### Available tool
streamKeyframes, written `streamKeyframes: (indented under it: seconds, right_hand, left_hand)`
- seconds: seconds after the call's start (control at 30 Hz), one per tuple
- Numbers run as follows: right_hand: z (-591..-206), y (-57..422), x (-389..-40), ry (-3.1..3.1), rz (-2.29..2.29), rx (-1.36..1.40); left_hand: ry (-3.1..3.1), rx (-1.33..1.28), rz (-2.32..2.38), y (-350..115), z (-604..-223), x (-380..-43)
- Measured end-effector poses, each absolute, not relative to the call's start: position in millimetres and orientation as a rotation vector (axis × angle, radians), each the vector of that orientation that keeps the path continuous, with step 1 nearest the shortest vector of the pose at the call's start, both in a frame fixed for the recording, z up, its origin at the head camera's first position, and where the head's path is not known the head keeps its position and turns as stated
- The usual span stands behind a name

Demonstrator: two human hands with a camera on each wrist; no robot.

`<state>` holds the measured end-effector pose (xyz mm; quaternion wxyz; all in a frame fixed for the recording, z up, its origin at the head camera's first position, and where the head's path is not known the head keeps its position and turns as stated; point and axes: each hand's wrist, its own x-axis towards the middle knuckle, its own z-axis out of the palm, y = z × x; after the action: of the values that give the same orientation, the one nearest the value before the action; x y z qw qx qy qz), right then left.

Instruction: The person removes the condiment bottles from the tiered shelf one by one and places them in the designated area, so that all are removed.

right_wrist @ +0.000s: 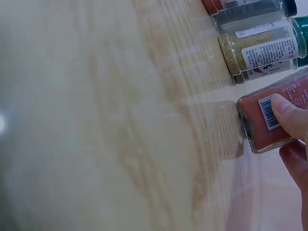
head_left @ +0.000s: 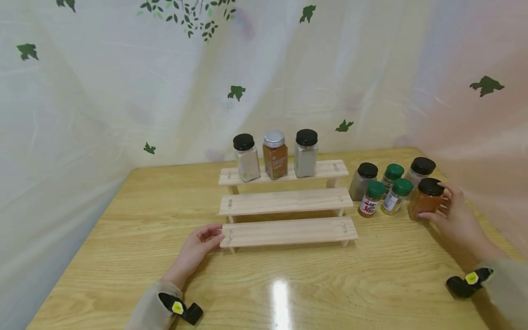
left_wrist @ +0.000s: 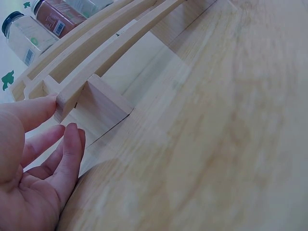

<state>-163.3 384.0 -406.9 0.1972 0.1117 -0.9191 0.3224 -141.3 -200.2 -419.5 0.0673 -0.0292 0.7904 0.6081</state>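
Observation:
My right hand (head_left: 458, 220) grips a square spice jar (head_left: 425, 201) with orange-red contents and a black lid at the table's right side. In the right wrist view, the thumb presses near the barcode of this jar (right_wrist: 264, 115). At the left end of a three-step wooden rack (head_left: 288, 233), my left hand (head_left: 200, 245) touches the lowest step. Its thumb tip meets the step's corner, while the other fingers are loosely bent below, as the left wrist view shows. Three jars stand on the top step: a pale one (head_left: 248, 164), a silver-lidded reddish one (head_left: 275, 160) and a grey one (head_left: 306, 159).
Beside the held jar stand green-lidded bottles, one with a red label (head_left: 369, 205) and one with a white label (head_left: 392, 202). Black-lidded jars, one grey (head_left: 360, 185) and one at the back (head_left: 416, 172), flank them. A leaf-print curtain (head_left: 264, 73) hangs behind the wooden table (head_left: 123, 238).

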Motion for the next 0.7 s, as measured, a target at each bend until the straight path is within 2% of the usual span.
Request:
streamKeyframes:
  seconds: [0.7]
  right_hand:
    - [-399.9, 390.1, -171.3, -2.626, 0.783, 0.258]
  left_hand:
    - [2.391, -0.073, 1.823, -199.7, -417.5, -139.7]
